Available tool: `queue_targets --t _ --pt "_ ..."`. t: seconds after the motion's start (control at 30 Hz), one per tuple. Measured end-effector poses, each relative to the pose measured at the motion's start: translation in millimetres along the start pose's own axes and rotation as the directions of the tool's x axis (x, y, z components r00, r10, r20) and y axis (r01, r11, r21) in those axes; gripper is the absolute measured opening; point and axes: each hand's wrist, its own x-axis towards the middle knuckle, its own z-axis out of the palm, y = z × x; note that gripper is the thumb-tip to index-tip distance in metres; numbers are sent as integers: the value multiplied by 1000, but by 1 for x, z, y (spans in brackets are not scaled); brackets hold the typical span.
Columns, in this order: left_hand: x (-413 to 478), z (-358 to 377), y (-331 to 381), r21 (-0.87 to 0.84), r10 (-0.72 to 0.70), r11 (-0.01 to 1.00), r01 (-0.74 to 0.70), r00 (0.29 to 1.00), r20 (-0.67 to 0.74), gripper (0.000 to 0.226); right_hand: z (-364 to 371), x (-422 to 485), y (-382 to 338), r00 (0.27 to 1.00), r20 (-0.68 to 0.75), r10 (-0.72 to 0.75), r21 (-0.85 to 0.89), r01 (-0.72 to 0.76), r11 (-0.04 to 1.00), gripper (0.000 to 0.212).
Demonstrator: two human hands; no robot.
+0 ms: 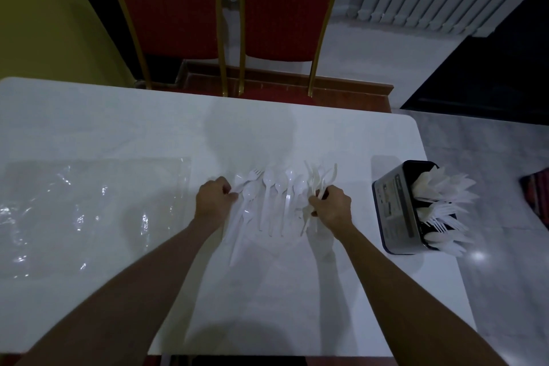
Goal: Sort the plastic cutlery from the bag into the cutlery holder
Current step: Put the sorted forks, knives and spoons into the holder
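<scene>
Right hand [332, 208] grips cutlery bunch [319, 181], left hand [212, 202] pinches fork [251, 178], spoons [273, 196] between both hands' fingers, cutlery holder [392, 211] right of right fingers.

On the worktop [118, 122] the bag [89, 211] lies flat at the left, the loose cutlery [276, 199] in the middle, the cutlery holder [395, 217] (cutlery stands in it) near the right edge. The left hand [212, 202] and right hand [332, 208] flank the loose cutlery. 2 chairs [285, 9] stand behind the worktop.
</scene>
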Motion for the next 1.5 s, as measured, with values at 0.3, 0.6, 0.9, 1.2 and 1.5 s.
queue_targets --t 0.3,0.6,0.9,1.2,1.5 --pt "-9 -12 -12 -49 -35 998 34 999 -20 26 8 0 -4 999 18 -30 -32 30 999 21" --pt "-66 11 0 44 -3 999 -2 994 109 45 7 -6 -20 998 44 -46 -13 47 999 17" --pt "-67 18 5 126 -57 991 37 986 156 28 0 -16 -10 998 56 -15 21 14 1000 18" --pt "-58 1 -9 -56 -112 988 142 924 365 15 -5 -24 -8 993 121 -9 65 1 998 15" --pt "-47 -46 27 -401 3 898 179 911 413 14 -36 -44 -17 993 112 -32 233 5 973 20"
